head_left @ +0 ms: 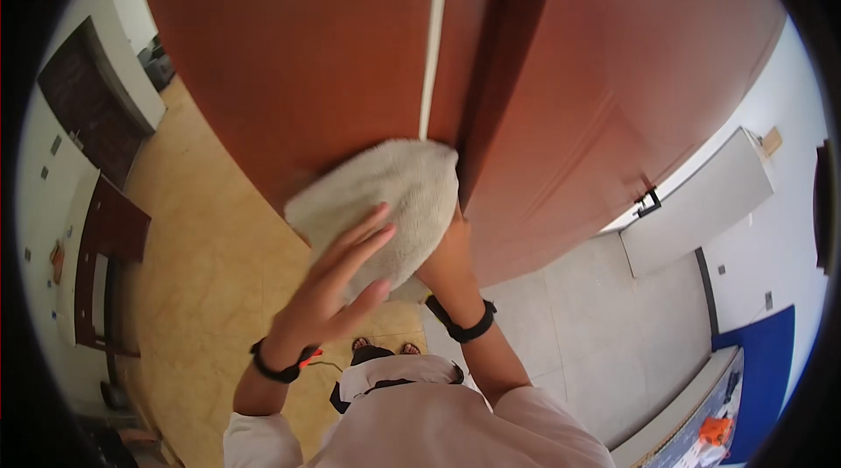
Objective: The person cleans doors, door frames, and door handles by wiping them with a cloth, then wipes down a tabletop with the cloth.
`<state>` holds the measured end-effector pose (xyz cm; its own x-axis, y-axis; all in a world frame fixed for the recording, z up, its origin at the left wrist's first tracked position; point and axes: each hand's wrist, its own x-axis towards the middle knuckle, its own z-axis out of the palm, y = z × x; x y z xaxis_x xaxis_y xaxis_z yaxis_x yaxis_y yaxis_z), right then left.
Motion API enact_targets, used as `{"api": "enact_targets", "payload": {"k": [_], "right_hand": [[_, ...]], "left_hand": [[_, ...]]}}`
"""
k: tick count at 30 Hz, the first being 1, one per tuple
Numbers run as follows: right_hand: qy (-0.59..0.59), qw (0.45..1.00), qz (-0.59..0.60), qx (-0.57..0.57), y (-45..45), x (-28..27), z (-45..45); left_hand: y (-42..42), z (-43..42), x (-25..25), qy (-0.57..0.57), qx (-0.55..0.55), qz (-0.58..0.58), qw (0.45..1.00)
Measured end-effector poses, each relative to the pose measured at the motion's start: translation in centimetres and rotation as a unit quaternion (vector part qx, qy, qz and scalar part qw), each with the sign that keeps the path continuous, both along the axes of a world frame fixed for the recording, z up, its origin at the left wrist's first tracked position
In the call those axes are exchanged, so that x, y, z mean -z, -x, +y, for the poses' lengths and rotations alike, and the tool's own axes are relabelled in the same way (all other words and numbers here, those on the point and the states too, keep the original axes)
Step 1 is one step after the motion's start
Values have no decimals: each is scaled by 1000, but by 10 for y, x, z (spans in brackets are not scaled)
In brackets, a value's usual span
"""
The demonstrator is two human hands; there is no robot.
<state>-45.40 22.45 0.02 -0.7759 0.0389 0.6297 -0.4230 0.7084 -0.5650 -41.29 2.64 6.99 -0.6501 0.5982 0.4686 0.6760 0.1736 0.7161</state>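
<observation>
A pale grey-beige cloth (385, 192) lies against the edge of a reddish-brown wooden door (289, 56), at the lower end of a pale vertical strip (434, 39). My right hand (455, 236) is behind the cloth, which covers its fingers; only the wrist side shows, and the cloth appears held by it. In front of the cloth, my left hand (346, 271) has its fingers stretched and its thumb apart. Whether its fingertips touch the cloth, I cannot tell. Both wrists wear black bands.
Right of the strip, another reddish-brown panel (596, 100) extends toward a black handle (646, 202). A brown desk (118, 223) and dark door (92, 100) stand at left. A blue panel (771, 380) and an orange object (714, 430) are at lower right.
</observation>
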Motion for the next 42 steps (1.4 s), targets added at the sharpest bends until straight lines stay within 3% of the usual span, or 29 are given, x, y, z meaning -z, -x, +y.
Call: {"api": "enact_targets", "payload": {"k": [4, 8, 12, 15, 18, 20, 24, 27, 29, 33, 34, 37, 38, 42], "right_hand": [[-55, 998, -8, -8, -8, 28, 6], [-34, 997, 72, 0, -7, -11, 10], [16, 997, 71, 14, -2, -41, -6], [5, 999, 37, 0, -1, -11, -18], [-12, 1000, -18, 6, -2, 64, -33], [-10, 998, -56, -12, -11, 78, -39], [1, 997, -71, -41, -4, 38, -58], [46, 996, 2, -70, 11, 7, -89], [16, 997, 46, -68, 22, 1, -111], [32, 998, 23, -46, 22, 21, -135], [-25, 1000, -14, 3, 19, 41, -134], [-62, 998, -8, -12, 20, 83, -145], [16, 999, -50, 5, 12, 81, -154], [100, 992, -32, 74, 6, 31, -189]], "left_hand": [[10, 11, 82, 64, -65, 24, 996], [1, 24, 44, 45, -91, 95, 990], [14, 25, 43, 20, -158, 152, 975], [26, 16, 87, 19, -188, 148, 971], [30, -4, 145, 23, -190, 70, 979], [24, -20, 161, -6, -173, 41, 984], [29, -50, 131, -32, -176, 74, 981], [43, -76, 105, -72, -207, 138, 966], [54, -92, 99, -93, -228, 174, 953], [72, -107, 148, -115, -165, 125, 971], [76, -110, 164, -123, -147, 115, 975], [79, -129, 183, -110, -89, 73, 987], [78, -134, 182, -119, -69, 48, 989], [80, -151, 151, -155, -16, -2, 988]]}}
